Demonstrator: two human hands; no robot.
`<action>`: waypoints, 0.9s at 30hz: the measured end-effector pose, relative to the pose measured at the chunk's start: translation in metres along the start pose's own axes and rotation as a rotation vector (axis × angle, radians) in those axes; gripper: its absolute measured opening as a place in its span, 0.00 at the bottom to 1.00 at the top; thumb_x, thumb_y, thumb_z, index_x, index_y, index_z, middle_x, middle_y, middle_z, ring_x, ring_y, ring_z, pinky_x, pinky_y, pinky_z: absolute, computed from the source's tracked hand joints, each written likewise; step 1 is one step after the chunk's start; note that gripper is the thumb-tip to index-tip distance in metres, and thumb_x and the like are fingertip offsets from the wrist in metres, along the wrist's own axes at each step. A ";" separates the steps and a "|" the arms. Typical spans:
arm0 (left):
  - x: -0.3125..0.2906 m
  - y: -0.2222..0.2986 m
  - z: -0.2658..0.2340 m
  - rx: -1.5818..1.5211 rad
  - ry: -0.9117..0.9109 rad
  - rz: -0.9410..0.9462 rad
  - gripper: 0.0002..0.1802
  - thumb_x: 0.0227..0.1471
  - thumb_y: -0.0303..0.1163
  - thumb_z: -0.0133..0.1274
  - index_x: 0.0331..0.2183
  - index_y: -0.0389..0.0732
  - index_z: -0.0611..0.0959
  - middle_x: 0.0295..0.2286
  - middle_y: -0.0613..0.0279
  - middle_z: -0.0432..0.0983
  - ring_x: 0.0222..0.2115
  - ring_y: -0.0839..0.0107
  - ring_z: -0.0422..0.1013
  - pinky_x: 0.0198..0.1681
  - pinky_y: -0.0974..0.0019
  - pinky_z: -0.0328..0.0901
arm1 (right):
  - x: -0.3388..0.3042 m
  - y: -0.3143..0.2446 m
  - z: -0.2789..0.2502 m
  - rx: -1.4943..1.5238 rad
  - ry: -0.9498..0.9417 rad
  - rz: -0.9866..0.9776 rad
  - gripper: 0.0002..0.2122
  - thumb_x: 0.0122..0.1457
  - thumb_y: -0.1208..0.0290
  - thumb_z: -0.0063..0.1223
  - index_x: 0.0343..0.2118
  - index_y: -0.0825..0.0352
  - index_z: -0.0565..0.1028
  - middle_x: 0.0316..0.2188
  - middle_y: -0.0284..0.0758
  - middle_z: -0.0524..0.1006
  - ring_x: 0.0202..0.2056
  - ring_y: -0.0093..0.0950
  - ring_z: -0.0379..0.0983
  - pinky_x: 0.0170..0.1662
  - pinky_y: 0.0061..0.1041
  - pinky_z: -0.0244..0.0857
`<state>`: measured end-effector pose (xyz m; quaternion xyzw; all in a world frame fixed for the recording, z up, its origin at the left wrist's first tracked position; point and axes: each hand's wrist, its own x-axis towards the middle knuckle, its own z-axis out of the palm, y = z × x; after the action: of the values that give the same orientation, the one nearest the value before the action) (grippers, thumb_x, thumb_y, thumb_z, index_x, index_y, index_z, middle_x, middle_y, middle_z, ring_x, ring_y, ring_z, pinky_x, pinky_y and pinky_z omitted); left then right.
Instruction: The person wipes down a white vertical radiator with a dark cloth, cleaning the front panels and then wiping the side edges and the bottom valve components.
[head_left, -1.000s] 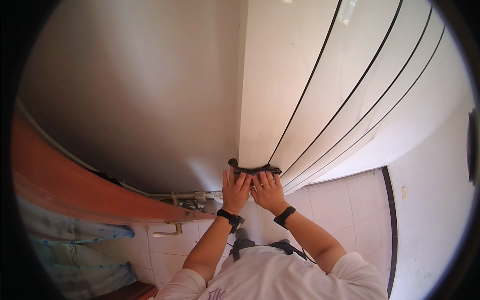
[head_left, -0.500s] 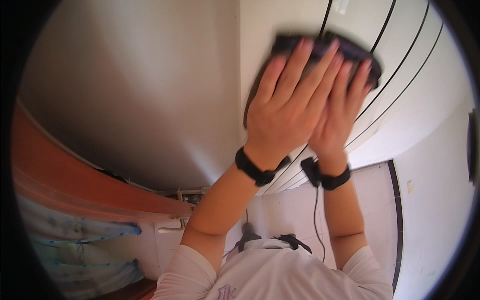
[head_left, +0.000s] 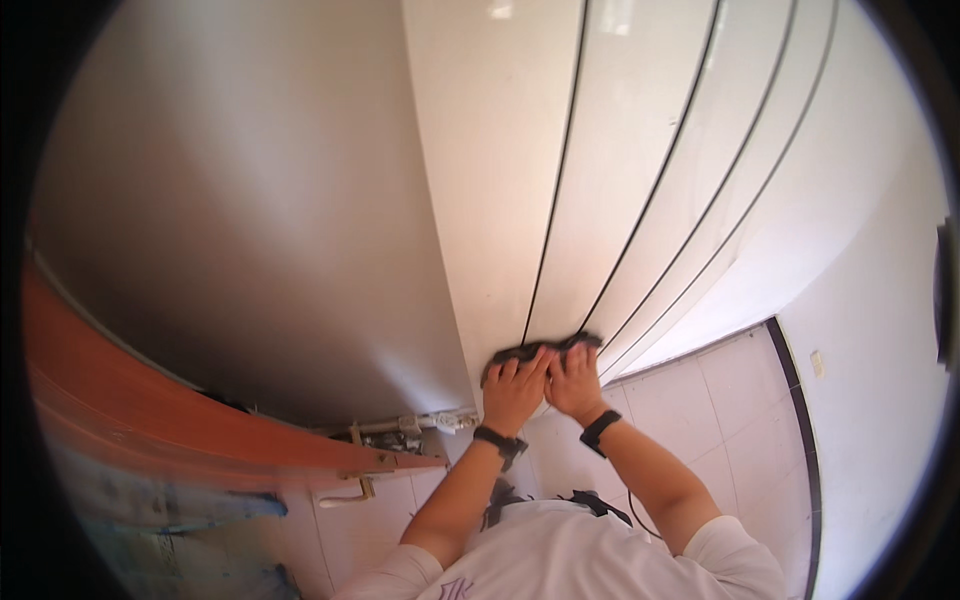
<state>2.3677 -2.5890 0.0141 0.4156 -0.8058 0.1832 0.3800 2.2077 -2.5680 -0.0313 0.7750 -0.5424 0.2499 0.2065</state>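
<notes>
Both my hands press a dark, bunched cloth (head_left: 518, 353) against the lower part of a tall white panel (head_left: 500, 200) with long black lines running down it. My left hand (head_left: 513, 390) lies over the cloth's left part, near the panel's left edge. Close beside it, my right hand (head_left: 574, 384) covers the right part, the two hands almost touching. The fingers bend a little over the cloth, and its dark rim shows past the fingertips. What lies under the palms is hidden. Each wrist wears a black strap (head_left: 600, 433).
A broad grey surface (head_left: 250, 200) adjoins the panel on the left. Below it are an orange door (head_left: 150, 380) with a handle (head_left: 345, 497) and a blue-white curtain (head_left: 190, 540). Pale floor tiles (head_left: 690, 410) end at a dark strip (head_left: 800, 420) on the right, by a white wall (head_left: 880, 350).
Both hands have moved down the panel with the cloth, from high up to near its lower end, and slightly left. My arms are now drawn closer to my body.
</notes>
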 end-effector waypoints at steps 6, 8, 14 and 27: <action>-0.033 -0.009 0.021 0.058 -0.083 -0.009 0.18 0.51 0.42 0.56 0.46 0.57 0.83 0.46 0.76 0.77 0.40 0.59 0.70 0.45 0.49 0.63 | -0.016 -0.030 0.010 0.143 -0.056 0.113 0.28 0.55 0.66 0.54 0.59 0.72 0.68 0.57 0.63 0.64 0.59 0.60 0.61 0.65 0.60 0.48; -0.022 -0.012 0.023 0.055 -0.015 0.019 0.18 0.51 0.42 0.55 0.46 0.58 0.83 0.48 0.78 0.76 0.41 0.58 0.70 0.46 0.48 0.62 | -0.005 -0.028 0.004 0.140 -0.023 0.132 0.28 0.55 0.66 0.54 0.59 0.72 0.68 0.59 0.63 0.63 0.59 0.60 0.61 0.65 0.59 0.47; 0.037 -0.024 -0.009 0.253 0.164 0.077 0.23 0.55 0.50 0.52 0.53 0.61 0.81 0.56 0.77 0.72 0.53 0.53 0.65 0.59 0.40 0.53 | 0.058 -0.025 -0.025 0.096 0.409 0.137 0.25 0.58 0.63 0.58 0.57 0.67 0.72 0.60 0.57 0.64 0.61 0.54 0.62 0.59 0.65 0.53; 0.125 -0.064 -0.056 -0.089 0.668 -0.411 0.36 0.68 0.49 0.32 0.67 0.34 0.57 0.68 0.42 0.47 0.68 0.34 0.42 0.68 0.37 0.39 | 0.225 -0.030 -0.155 0.061 0.374 -0.627 0.21 0.61 0.64 0.48 0.58 0.61 0.73 0.64 0.33 0.67 0.65 0.29 0.62 0.65 0.31 0.54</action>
<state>2.3993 -2.6584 0.1443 0.4688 -0.5448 0.1933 0.6679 2.2757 -2.6327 0.2271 0.8505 -0.2236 0.3278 0.3453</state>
